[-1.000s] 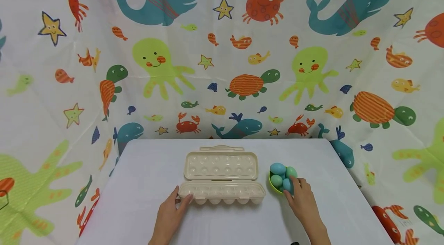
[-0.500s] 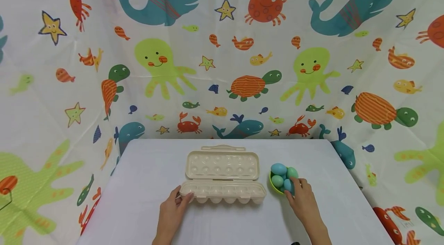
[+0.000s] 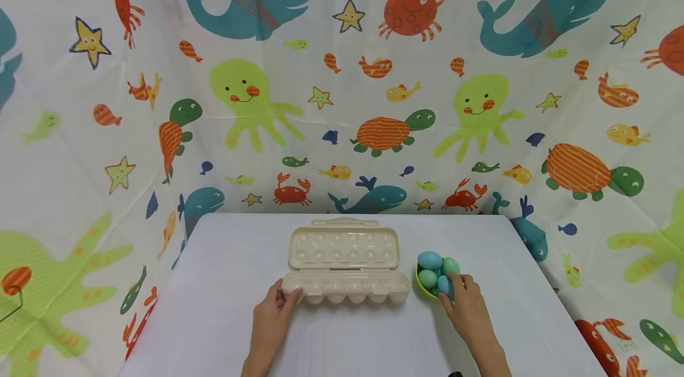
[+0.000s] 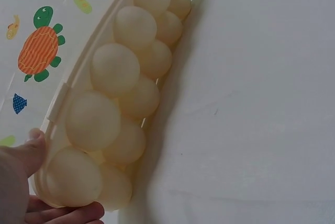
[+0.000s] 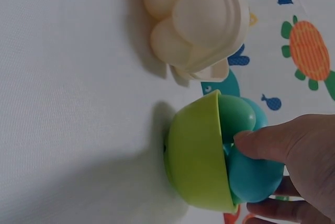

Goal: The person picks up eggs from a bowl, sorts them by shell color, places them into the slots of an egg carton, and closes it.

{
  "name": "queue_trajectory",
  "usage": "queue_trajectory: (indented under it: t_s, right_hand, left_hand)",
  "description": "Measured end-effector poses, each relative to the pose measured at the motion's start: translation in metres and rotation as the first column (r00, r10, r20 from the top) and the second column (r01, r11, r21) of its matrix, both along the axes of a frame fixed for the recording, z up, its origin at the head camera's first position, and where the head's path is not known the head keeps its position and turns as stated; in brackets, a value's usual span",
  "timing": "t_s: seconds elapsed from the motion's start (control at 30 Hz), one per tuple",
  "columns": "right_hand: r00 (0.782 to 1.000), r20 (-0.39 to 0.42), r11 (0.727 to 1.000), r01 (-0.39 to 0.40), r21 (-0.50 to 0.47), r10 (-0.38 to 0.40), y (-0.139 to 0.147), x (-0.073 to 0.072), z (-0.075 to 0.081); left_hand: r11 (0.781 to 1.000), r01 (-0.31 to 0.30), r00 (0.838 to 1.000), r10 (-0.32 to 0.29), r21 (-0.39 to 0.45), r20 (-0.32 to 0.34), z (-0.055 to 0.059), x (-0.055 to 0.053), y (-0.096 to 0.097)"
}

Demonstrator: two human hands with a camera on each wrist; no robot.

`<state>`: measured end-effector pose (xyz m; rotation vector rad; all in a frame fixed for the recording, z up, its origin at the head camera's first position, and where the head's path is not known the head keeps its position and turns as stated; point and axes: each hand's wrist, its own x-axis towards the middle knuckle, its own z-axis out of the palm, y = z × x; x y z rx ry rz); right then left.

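I find the left hand [image 3: 271, 314] at the left end of the beige egg carton [image 3: 347, 283]. Its grip is partly closed: thumb along the rim, fingers curled beneath the end cups, as my left wrist view confirms. The carton lies unfolded on the white table [image 3: 342, 338], its lid [image 3: 344, 248] laid back behind, away from the person, with two rows of small dimples. The cup half is at the front, its rounded undersides exposed to both wrist views. I cannot tell whether those undersides touch the table.

I find the right hand [image 3: 468, 309] at the lime-green bowl [image 5: 194, 158], which sits on the table just beside the carton's right end. The thumb and fingers are closed about a blue egg [image 5: 256, 176], the thumb on its near face and fingers round the other side. That egg is at the bowl's mouth. Against it I note a green egg [image 5: 236, 118]. From the head view I record another blue egg [image 3: 430, 259] at the back left of the bowl and a second green egg [image 3: 450, 266] at the back right.

Behind the table hangs a white curtain [image 3: 331, 47] printed with whales, crabs, octopuses and turtles.
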<state>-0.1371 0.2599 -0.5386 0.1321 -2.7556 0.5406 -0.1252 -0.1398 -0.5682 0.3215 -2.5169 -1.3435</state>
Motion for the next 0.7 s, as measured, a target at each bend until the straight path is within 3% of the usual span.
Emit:
queue_trajectory:
  t_s: [0.27,0.43,0.7]
  right_hand:
    - [1.000,0.023,1.000,0.004,0.002,-0.004,0.001,0.000,0.001]
    - [0.999,0.032,1.000,0.011,0.011,-0.012,0.000,-0.001,0.002]
    - [0.999,0.033,1.000,0.015,0.009,-0.015,-0.003,0.000,0.004]
  left_hand:
    - [1.000,-0.010,0.999,0.010,-0.001,-0.051,-0.006,-0.010,0.002]
    - [0.999,0.000,1.000,0.001,0.047,-0.021,-0.003,-0.012,0.003]
    - [0.993,-0.038,0.999,0.038,0.115,0.000,-0.002,-0.009,0.002]
